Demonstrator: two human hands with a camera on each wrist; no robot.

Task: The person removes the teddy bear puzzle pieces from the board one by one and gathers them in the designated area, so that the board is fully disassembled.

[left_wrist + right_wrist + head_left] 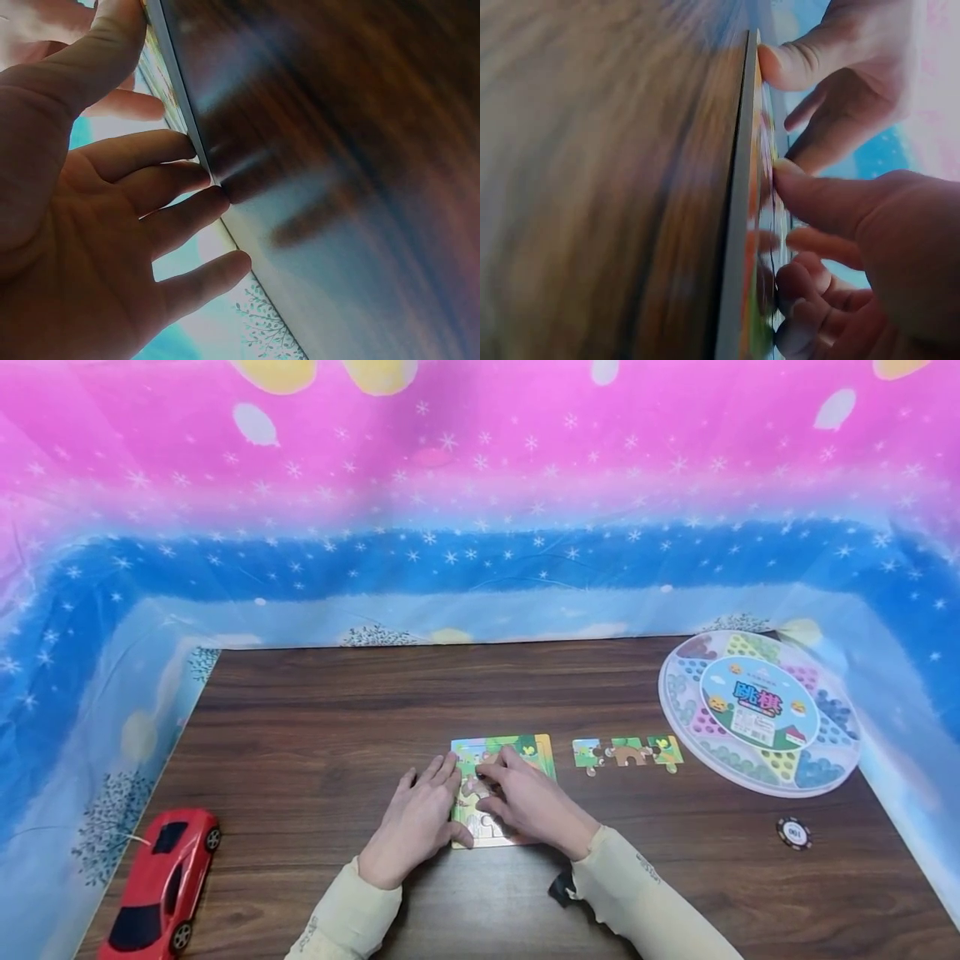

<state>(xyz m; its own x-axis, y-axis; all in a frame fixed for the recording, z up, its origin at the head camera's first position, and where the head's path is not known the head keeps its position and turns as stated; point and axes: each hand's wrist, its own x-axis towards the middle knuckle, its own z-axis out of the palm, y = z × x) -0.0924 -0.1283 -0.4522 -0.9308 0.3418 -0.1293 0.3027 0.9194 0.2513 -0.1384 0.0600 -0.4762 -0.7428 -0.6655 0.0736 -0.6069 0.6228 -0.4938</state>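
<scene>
"How far along does the puzzle (pixel 472 789) look?"

"More than half filled, I'd judge. Coloured picture covers the far and middle parts, as far as the fingers let me see. The near strip (pixel 491 831) looks pale with printed outlines, so probably unfilled, though glare muddies it."

"And what's left?"

"Probably the three loose pieces (pixel 628 752) lying in a row just right of it. I can't tell whether they're linked or merely touching."

"Where does it sit?"

"Flat on the table (pixel 337 710), in front of the person, between both hands."

"What are those doing?"

"The left hand (pixel 416 818) lies with fingers straight along the left edge, its thumb at the near left corner. The right hand (pixel 536 802) has bent fingers and thumb down on the picture; whether they pinch a piece, I can't tell."

"Which way does it point?"

"Its sides run nearly square to the person, and the picture's top seems to face away. It's almost square; allowing for the slanted view, I'd guess the long axis runs away from the person."
</scene>
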